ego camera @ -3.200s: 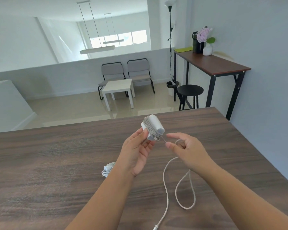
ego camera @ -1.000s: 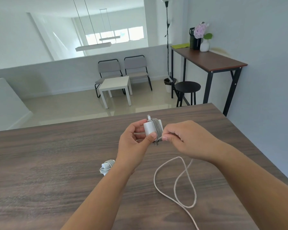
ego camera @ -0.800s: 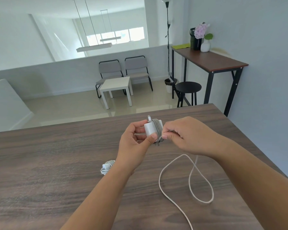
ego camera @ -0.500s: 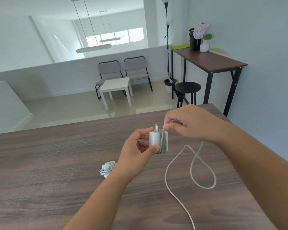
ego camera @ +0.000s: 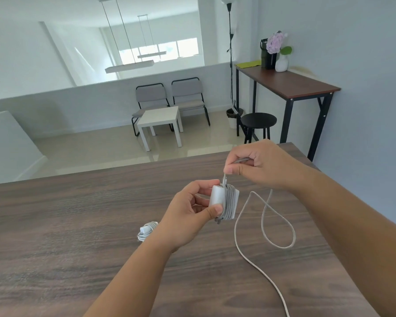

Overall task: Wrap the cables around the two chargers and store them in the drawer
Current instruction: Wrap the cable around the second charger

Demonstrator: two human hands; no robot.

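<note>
My left hand (ego camera: 188, 216) grips a white charger (ego camera: 223, 202) between thumb and fingers, above the dark wooden table (ego camera: 78, 236). Several turns of grey cable wrap the charger's right half. My right hand (ego camera: 258, 165) pinches the cable (ego camera: 264, 223) just above the charger and holds it taut. The loose cable hangs from that hand, loops on the table and runs off toward the bottom edge. A second charger (ego camera: 146, 231) with its cable wound around it lies on the table beside my left wrist. No drawer is in view.
The table's far edge (ego camera: 146, 165) runs just beyond my hands, its right edge close to the wall. Past it, on a lower floor, stand a white side table (ego camera: 160, 117), two grey chairs, a black stool (ego camera: 257, 121) and a tall desk (ego camera: 288, 84).
My right hand has carried the cable from the charger's near right side up over its top, adding wraps. The loose loop on the table has shortened and shifted right. The second charger has not moved.
</note>
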